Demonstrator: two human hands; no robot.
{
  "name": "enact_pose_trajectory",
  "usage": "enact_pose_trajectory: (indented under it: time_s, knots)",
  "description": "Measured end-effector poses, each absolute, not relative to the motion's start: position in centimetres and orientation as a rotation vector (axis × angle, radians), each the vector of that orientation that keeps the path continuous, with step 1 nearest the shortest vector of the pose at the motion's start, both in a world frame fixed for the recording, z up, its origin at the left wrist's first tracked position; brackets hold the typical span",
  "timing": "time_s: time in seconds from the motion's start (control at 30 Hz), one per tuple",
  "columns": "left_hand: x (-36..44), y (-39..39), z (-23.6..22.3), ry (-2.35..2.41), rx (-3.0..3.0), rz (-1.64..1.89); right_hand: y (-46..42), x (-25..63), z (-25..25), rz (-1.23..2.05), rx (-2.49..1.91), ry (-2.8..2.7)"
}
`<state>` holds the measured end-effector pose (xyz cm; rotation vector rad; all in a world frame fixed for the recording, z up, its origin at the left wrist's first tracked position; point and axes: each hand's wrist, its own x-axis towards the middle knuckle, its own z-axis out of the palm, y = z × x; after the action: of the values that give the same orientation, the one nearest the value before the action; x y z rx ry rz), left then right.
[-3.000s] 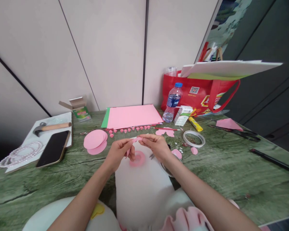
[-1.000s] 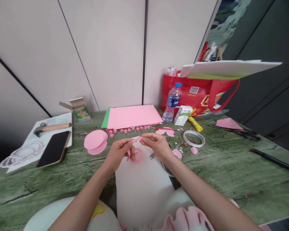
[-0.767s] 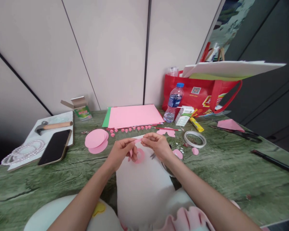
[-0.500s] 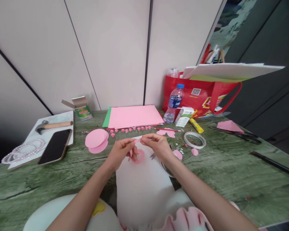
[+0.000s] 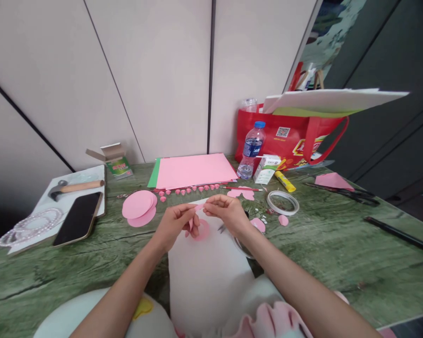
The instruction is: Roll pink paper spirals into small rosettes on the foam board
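My left hand (image 5: 176, 220) and my right hand (image 5: 226, 213) meet above a white sheet (image 5: 206, 272) and pinch the two ends of a small pink paper strip (image 5: 199, 207). Fingers of both hands are closed on it. Under the hands lies a pink paper ring (image 5: 201, 230) on the white sheet. A row of several tiny pink rolled pieces (image 5: 188, 190) runs just beyond the hands, and pink paper circles (image 5: 138, 207) lie to the left.
Pink and green paper sheets (image 5: 193, 170), a water bottle (image 5: 249, 150), a small carton (image 5: 267, 169), a yellow glue stick (image 5: 285, 181), a tape roll (image 5: 283, 202) and a red bag (image 5: 289, 138) sit on the green table (image 5: 338, 244). A phone (image 5: 78, 218), hammer (image 5: 74, 188) and bead strings (image 5: 31, 224) lie left.
The hands stay together on the pink strip with only slight finger shifts. The view swayed a little right, then back.
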<state>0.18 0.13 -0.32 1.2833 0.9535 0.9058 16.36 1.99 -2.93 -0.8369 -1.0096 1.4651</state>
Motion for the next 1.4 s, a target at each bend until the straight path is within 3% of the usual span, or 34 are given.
enact_pose_trajectory:
  time_s: [1.4]
  knots:
    - [0.24,0.12,-0.32,0.999,1.314,0.955,1.73,16.21,-2.78,1.460,-0.825,-1.087]
